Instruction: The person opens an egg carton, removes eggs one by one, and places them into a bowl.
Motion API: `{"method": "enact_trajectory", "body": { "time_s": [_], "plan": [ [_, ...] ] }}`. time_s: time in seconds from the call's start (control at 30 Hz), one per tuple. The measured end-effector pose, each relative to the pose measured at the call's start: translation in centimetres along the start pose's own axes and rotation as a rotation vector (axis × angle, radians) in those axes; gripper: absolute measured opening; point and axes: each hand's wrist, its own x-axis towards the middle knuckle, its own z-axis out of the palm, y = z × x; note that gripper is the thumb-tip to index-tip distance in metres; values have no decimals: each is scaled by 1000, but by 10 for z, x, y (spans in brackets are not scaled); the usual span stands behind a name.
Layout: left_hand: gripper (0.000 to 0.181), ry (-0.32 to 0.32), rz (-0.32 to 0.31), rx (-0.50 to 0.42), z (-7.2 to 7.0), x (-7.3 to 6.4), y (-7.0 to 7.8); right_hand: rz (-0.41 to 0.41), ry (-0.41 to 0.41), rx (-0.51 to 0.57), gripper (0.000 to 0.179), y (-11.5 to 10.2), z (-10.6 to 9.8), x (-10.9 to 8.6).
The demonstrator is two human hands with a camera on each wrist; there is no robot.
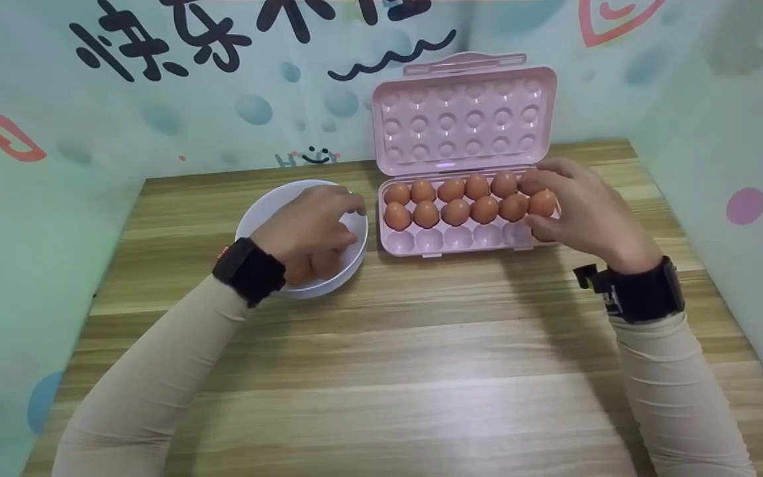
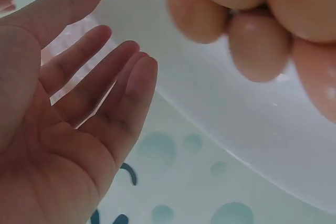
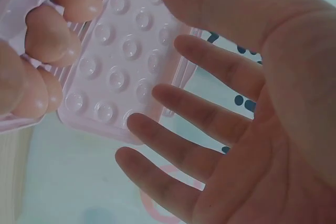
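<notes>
My left hand (image 1: 312,222) hovers over a white bowl (image 1: 318,289) that contains several brown eggs (image 1: 326,264). The left wrist view shows its fingers apart from those eggs, with nothing held. Right of the bowl stands a pink egg carton (image 1: 429,240), lid raised. Brown eggs (image 1: 456,212) fill much of its back and middle rows. An egg at the front right is partly covered by my right hand (image 1: 583,209), which is over that end. Spread, slightly bent fingers (image 3: 199,108) with nothing between them appear in the right wrist view. Whether they touch an egg I cannot tell.
The carton's lid (image 1: 464,119) stands up against the patterned backdrop (image 1: 255,109). Bowl and carton sit side by side towards the back of a wood-grain table (image 1: 421,358). Printed walls (image 1: 739,132) border both sides. Black straps (image 1: 249,270) are on both wrists.
</notes>
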Motion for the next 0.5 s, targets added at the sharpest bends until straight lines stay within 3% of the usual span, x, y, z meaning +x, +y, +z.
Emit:
{"method": "enact_trajectory", "body": {
  "time_s": [0.17,0.3,0.5],
  "plan": [
    [44,103,45,-18,3,-6,22,47,-47,9,44,8,1,-1],
    [53,208,133,-56,10,-9,36,100,-85,3,48,14,3,-2],
    [52,312,220,-92,27,-7,53,109,-107,-43,33,24,9,-2]
  ]
}}
